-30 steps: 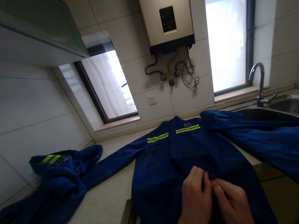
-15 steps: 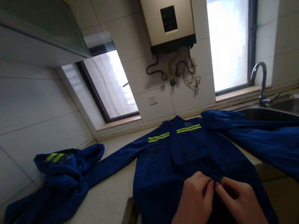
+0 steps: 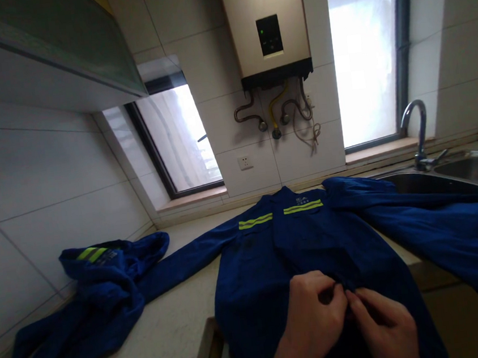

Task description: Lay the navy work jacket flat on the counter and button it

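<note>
A blue work jacket (image 3: 248,269) with yellow-green reflective strips lies front up on the counter, its lower part hanging over the front edge. Low on its front opening, my left hand (image 3: 317,313) pinches the cloth between thumb and fingers. Close beside it, my right hand (image 3: 384,323) pinches the same front edge, the two sets of fingertips almost touching. Whatever small part sits between the fingertips is hidden. One sleeve stretches left over the counter; at the right, blue cloth reaches past the sink's front.
Another blue garment (image 3: 106,295) lies crumpled on the left of the counter (image 3: 170,334). A sink (image 3: 468,169) with a faucet (image 3: 419,131) is at the right. On the wall hangs a water heater (image 3: 265,22); a cabinet (image 3: 50,51) juts out at upper left.
My hands stay pinched on the jacket's front edge, with the fingers shifted slightly and the right hand turned a little. The view has moved slightly; the garments lie as before.
</note>
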{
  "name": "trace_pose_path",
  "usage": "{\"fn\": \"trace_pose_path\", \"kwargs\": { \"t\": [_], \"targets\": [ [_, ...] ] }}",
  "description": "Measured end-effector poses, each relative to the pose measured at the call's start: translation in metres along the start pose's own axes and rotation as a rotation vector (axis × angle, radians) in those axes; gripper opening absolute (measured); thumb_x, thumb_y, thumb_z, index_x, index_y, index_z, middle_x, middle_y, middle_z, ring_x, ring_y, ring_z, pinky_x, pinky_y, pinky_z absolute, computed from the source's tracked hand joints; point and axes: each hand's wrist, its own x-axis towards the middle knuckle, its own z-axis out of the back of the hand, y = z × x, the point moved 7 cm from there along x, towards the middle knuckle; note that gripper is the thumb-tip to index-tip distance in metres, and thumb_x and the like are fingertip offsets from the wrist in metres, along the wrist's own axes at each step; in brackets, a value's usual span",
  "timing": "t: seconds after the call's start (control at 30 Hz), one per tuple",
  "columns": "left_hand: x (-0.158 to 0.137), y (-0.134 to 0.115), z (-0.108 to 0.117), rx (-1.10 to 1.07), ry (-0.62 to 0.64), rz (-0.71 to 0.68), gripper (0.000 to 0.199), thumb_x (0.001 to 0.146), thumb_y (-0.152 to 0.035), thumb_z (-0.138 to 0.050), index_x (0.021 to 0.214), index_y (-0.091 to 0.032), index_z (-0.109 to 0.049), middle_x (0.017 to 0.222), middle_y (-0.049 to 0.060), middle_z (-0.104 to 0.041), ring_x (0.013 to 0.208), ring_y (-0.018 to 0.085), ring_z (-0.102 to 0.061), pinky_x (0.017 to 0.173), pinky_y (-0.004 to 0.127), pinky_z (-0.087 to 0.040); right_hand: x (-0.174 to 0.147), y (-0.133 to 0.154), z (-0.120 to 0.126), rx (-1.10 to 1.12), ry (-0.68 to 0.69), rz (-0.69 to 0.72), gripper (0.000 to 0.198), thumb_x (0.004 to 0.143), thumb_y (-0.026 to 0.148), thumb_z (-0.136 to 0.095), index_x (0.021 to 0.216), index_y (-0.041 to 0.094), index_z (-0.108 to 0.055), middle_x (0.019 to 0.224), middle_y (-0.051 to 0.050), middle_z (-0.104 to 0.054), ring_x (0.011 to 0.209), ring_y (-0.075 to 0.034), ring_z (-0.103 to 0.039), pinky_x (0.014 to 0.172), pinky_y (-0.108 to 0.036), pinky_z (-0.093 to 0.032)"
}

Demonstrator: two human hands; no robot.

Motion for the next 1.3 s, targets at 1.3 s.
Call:
{"fn": "trace_pose_path", "kwargs": {
  "t": [1.3],
  "targets": [
    [0.078,0.003,0.022,-0.208,0.057,-0.176,0.051,0.088,-0.043,-0.040,0.048,-0.014,-0.050,0.052,0.000,-0.051,0.053,0.009,-0.047,0.059,0.021,-0.039,-0.048,-0.054,-0.032,0.815,0.147,-0.861,0.042,0.067,0.052,-0.070,0.060,0.011,-0.060,0.047,-0.001,-0.052,0.038,-0.007,-0.044,0.039,-0.019,-0.032]
  ]
}}
